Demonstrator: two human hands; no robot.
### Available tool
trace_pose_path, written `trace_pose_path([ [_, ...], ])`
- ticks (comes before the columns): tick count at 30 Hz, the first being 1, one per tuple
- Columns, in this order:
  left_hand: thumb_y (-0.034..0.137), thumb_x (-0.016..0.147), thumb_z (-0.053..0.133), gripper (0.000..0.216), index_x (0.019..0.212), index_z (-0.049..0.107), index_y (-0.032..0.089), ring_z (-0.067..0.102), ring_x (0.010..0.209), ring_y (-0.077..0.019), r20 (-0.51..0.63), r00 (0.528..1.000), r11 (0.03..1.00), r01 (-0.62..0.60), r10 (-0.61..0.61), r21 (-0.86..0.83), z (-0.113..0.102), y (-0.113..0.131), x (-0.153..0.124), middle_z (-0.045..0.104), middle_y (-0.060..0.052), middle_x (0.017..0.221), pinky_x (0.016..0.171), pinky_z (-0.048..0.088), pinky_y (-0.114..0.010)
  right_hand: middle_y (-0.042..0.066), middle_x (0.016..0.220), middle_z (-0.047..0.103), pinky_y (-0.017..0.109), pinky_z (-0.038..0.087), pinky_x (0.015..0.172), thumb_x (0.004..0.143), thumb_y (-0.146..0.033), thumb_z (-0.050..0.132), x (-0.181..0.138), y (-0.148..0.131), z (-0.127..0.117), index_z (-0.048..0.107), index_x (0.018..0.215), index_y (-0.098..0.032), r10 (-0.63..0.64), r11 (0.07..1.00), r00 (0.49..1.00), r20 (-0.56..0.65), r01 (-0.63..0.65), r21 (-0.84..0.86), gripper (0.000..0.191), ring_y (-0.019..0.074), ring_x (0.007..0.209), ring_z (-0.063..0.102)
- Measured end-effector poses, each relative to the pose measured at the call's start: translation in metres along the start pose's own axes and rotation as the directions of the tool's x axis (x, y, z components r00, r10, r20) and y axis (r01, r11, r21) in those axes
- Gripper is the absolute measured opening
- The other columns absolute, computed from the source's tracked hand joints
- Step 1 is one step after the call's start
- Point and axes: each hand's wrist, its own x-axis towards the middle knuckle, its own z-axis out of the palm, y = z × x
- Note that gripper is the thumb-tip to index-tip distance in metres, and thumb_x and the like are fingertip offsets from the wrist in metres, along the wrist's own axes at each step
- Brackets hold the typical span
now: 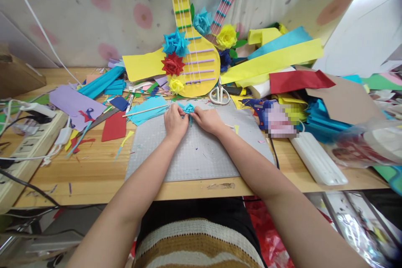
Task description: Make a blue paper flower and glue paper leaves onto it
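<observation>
My left hand and my right hand meet over the far part of a grey cutting mat. Both pinch a small teal paper flower between their fingertips, the fingers curled around it. Part of the flower is hidden by my fingers. Just beyond it lies a yellow paper guitar decorated with a blue flower, a red flower and a small yellow flower.
White-handled scissors lie at the mat's far edge. A blue glue gun sits to the right, a power strip beyond it. Coloured paper sheets and scraps cover the wooden table. A thin wooden stick lies on teal paper to the left.
</observation>
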Motion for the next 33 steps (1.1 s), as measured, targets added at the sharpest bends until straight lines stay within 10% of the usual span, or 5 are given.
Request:
trace_pose_path([
  [20, 0.008, 0.064, 0.052, 0.027, 0.081, 0.039, 0.024, 0.059, 0.078, -0.0174, 0.066, 0.992, 0.994, 0.111, -0.109, -0.021, -0.017, -0.023, 0.01, 0.064, 0.002, 0.081, 0.08, 0.039, -0.035, 0.0, 0.073, 0.062, 0.022, 0.029, 0.057, 0.077, -0.029, 0.049, -0.02, 0.048, -0.035, 0.055, 0.077, -0.02, -0.101, 0.957, 0.987, 0.127, 0.061, 0.284, 0.011, 0.0113, 0.062, 0.051],
  [27, -0.002, 0.057, 0.04, 0.036, 0.083, 0.041, 0.023, 0.054, 0.091, -0.0187, -0.151, 0.986, 0.997, 0.069, -0.073, -0.035, -0.029, -0.024, 0.014, 0.059, -0.004, 0.092, 0.082, 0.04, -0.034, 0.0, 0.075, 0.062, 0.022, 0.029, 0.058, 0.083, -0.032, 0.043, -0.015, 0.058, -0.019, 0.055, 0.083, -0.02, -0.004, 0.951, 0.999, -0.031, 0.013, 0.308, 0.018, 0.0111, 0.064, 0.05],
  [33, 0.028, 0.067, 0.061, 0.032, 0.091, 0.04, 0.024, 0.058, 0.069, -0.017, 0.162, 0.987, 1.0, -0.004, 0.003, 0.006, -0.03, -0.014, 0.0, 0.062, 0.001, 0.082, 0.062, 0.042, -0.03, 0.0, 0.073, 0.062, 0.022, 0.028, 0.058, 0.082, -0.041, 0.047, -0.013, 0.045, -0.015, 0.058, 0.088, -0.019, 0.072, 0.948, 0.992, -0.104, -0.036, 0.316, 0.025, 0.0113, 0.064, 0.051],
])
